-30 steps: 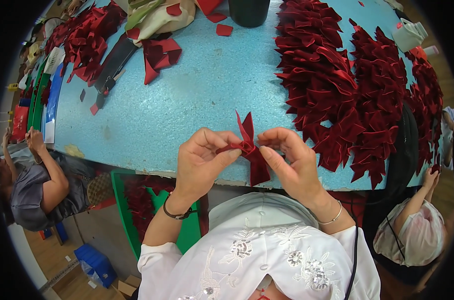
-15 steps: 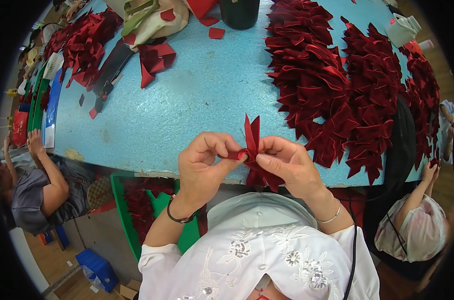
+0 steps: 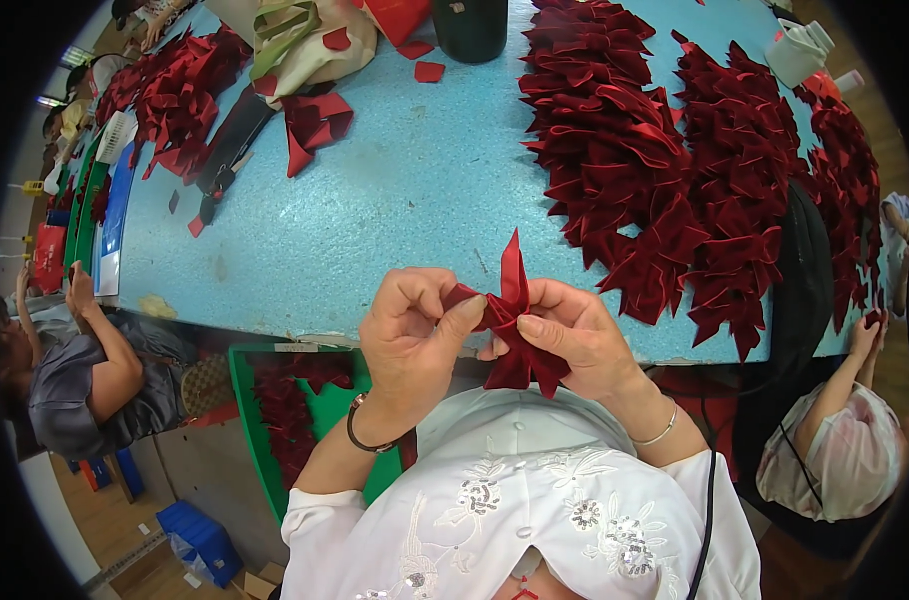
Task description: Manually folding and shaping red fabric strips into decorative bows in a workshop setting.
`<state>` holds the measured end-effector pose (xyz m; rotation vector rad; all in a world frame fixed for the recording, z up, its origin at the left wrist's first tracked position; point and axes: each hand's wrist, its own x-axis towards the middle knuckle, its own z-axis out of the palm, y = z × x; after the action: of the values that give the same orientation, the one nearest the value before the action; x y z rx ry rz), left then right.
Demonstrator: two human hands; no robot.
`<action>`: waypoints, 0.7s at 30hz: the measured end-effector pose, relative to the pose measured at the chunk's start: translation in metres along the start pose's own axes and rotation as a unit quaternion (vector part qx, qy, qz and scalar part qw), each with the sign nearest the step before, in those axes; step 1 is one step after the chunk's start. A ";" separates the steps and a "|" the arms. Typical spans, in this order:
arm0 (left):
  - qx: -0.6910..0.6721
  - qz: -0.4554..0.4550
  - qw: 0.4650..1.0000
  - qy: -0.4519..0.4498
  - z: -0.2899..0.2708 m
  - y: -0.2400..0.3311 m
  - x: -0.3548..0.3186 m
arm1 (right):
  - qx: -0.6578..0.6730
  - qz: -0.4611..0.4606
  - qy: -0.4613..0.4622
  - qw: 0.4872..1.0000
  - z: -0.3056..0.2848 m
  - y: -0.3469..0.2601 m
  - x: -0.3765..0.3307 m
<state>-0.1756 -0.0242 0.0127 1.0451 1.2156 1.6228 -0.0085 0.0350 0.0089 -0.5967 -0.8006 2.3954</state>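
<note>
A dark red ribbon bow (image 3: 513,310) is pinched between both of my hands just over the near edge of the blue table (image 3: 375,200). My left hand (image 3: 415,330) grips its left loop with thumb and fingers. My right hand (image 3: 575,335) holds the middle and right side, thumb on the knot. One ribbon tail points up, the others hang down below my fingers. A large heap of finished red bows (image 3: 675,150) covers the table to the right of my hands.
More red bows (image 3: 170,90) and cut ribbon pieces (image 3: 315,125) lie at the table's far left, near a dark cylinder (image 3: 472,25). A green crate (image 3: 295,420) of red ribbon stands below the table edge. One person sits at left (image 3: 75,370), another at right (image 3: 845,440).
The bow and both hands have shifted slightly toward me and to the right. My fingers have tightened around the bow's middle, and the upright tail stands straighter.
</note>
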 end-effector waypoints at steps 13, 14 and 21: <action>0.068 0.043 0.996 -0.027 0.059 0.021 -0.039 | -0.006 0.038 -0.002 0.999 -0.012 -0.013 -0.065; 0.083 0.054 0.994 -0.036 0.062 0.022 -0.040 | -0.005 0.037 -0.003 0.999 -0.012 -0.014 -0.068; 0.051 0.008 0.999 -0.005 0.081 0.025 -0.048 | -0.106 -0.025 0.057 0.992 -0.008 -0.015 -0.081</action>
<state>-0.0877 -0.0508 0.0452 1.1271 1.2977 1.5799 0.0629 -0.0013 0.0318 -0.7814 -1.0157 2.2237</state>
